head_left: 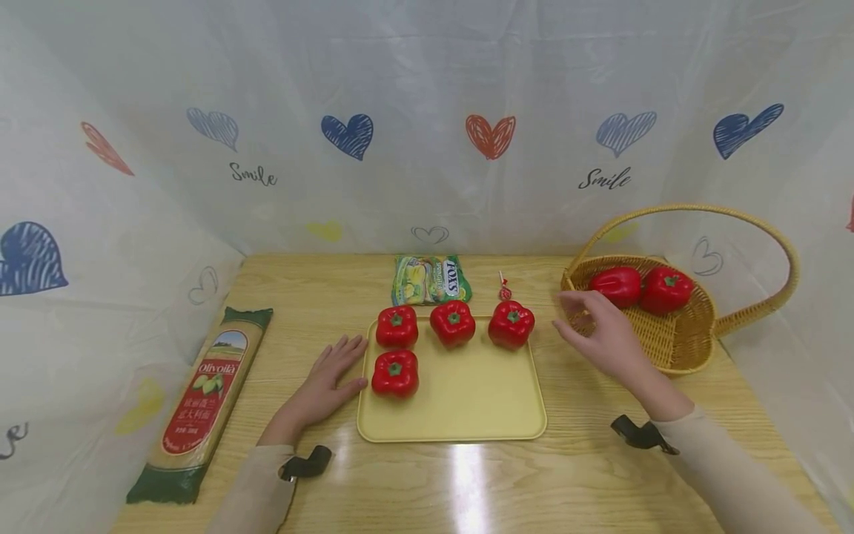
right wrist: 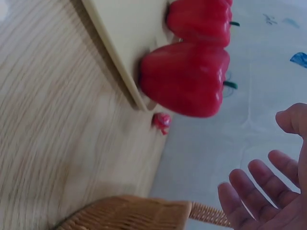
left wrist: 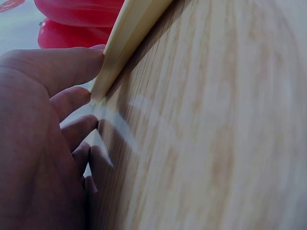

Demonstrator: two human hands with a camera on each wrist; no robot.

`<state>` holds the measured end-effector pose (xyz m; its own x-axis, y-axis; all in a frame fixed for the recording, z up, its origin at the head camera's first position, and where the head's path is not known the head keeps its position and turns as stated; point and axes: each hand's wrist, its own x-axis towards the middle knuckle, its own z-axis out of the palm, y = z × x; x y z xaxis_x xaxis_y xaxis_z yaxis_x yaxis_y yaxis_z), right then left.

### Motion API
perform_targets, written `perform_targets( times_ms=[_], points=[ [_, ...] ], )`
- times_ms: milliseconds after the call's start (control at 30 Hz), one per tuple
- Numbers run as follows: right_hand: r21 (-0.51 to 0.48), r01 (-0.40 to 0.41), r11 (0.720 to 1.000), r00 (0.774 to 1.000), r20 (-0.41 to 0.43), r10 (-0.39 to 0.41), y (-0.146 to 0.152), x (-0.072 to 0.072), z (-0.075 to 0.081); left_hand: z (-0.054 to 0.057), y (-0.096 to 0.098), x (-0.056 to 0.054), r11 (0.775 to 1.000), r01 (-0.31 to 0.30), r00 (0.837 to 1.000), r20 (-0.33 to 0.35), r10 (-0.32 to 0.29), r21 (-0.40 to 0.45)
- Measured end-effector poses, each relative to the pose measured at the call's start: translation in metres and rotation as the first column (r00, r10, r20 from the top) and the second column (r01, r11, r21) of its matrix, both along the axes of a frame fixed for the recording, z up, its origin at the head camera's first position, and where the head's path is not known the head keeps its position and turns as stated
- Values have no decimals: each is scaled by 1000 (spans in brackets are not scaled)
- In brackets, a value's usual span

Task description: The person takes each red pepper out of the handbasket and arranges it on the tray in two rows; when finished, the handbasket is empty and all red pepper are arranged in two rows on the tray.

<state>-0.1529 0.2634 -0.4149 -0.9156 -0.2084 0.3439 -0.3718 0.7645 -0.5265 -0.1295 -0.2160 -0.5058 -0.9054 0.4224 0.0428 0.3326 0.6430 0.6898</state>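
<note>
Your left hand (head_left: pixel 330 380): fingers (left wrist: pixel 79 132) fairly straight, spread out, empty. Thumb (left wrist: pixel 79 65) tip meets the left rim of the yellow tray (head_left: pixel 474 400); can't tell whether the other fingertips touch it too. Your right hand (head_left: pixel 603 341): fingers (right wrist: pixel 250 192) loosely bent, a wide gap between thumb and the rest, empty. You have it at the left side of the wicker basket (head_left: pixel 657 343); contact with the rim can't be told.

Peppers: four red peppers (head_left: pixel 395 374) on the tray, three in a row along its far edge, the fourth just in front of the leftmost. All stand upright, green stems up, long axis vertical. Two more red peppers (head_left: pixel 666 290) sit side by side in the basket: the right one shows its stem up toward your head camera, the left one shows its side, stem hidden.

Tray lies flat on the counter (head_left: pixel 414 486), long side running left to right in front of you. Behind it, green candy bag (head_left: pixel 430 280) and lollipop (head_left: pixel 505 294), stick pointing away from you. Pasta pack (head_left: pixel 203 400) to your left, long axis slanting away and rightward.
</note>
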Motion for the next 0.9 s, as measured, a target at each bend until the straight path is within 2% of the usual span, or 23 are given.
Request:
perform_targets(
  times_ms=[567,900],
  points=[
    [31,122,992,989,82,-124,40,-13,14,-1,0,-1,1000,2,1000,-15,-2,16],
    [77,215,974,965,137,-223,74,-26,17,-4,-1,-1,1000,1,1000,-15,-1,11]
  ],
)
